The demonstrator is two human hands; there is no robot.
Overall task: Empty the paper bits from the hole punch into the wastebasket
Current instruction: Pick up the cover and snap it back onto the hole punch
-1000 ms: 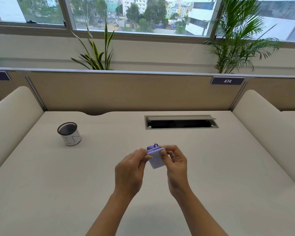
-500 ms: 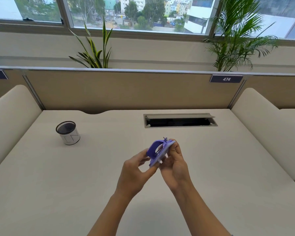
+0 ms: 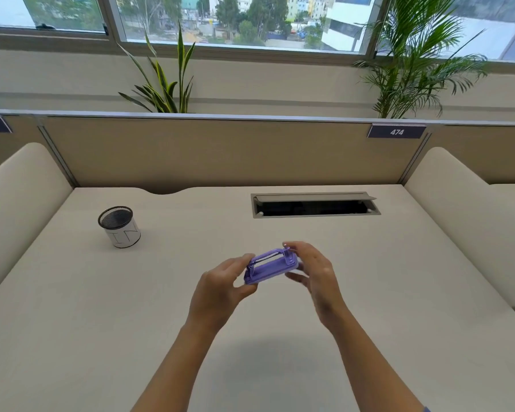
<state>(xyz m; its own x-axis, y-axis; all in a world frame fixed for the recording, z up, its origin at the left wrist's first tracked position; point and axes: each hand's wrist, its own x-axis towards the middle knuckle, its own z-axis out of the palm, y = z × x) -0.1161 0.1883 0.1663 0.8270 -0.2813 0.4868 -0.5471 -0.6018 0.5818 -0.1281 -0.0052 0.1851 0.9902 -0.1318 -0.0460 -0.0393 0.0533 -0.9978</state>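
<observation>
Head view: we see the purple hole punch (image 3: pixel 270 268) held in the air above the surface (image 3: pixel 399 292), approx. centre, lying flat w/ handle up. Left hand (image 3: pixel 220 288) fingers clamp its left end; right hand (image 3: pixel 312 272) fingers curl round the right end. Wastebasket (image 3: pixel 119 226) stands upright far left, well apart from the punch.
</observation>
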